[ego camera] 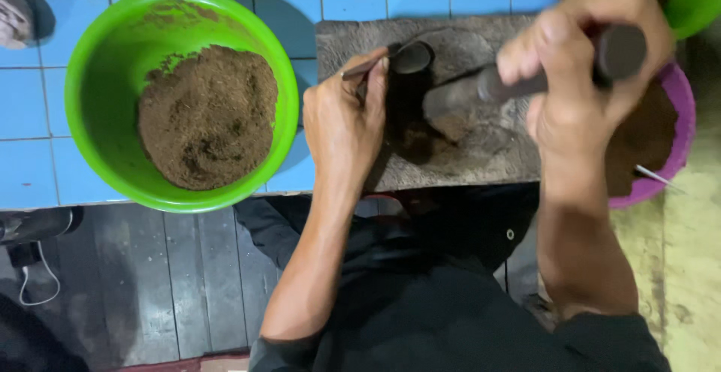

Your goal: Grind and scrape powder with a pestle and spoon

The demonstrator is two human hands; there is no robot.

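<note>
The small dark cylinder (409, 87) stands upright on the grey slab (481, 154), just right of my left grip (345, 120), whose fingers are closed around its side, with a thin metal rod (360, 68) pinched along the fingertips at its open top. Far to the left of that grip sits a green bowl (98, 57) on the blue tiled bench (37, 169), holding a mound of brown, crumbly powder (206, 117). Brown dust and a dark patch lie on the slab just beyond the cylinder's base. To the right of the cylinder, my right grip (578, 64) is clamped on a dark round-handled tool (556, 72), which slants down and leftward until its blurred, broader end meets the slab beside the cylinder. Under and right of that grip a purple bowl (680, 94) holds more brown powder, with a thin pale stick (653, 177) resting on its rim. Above it, a second green bowl's edge (695, 4) shows at the corner.
</note>
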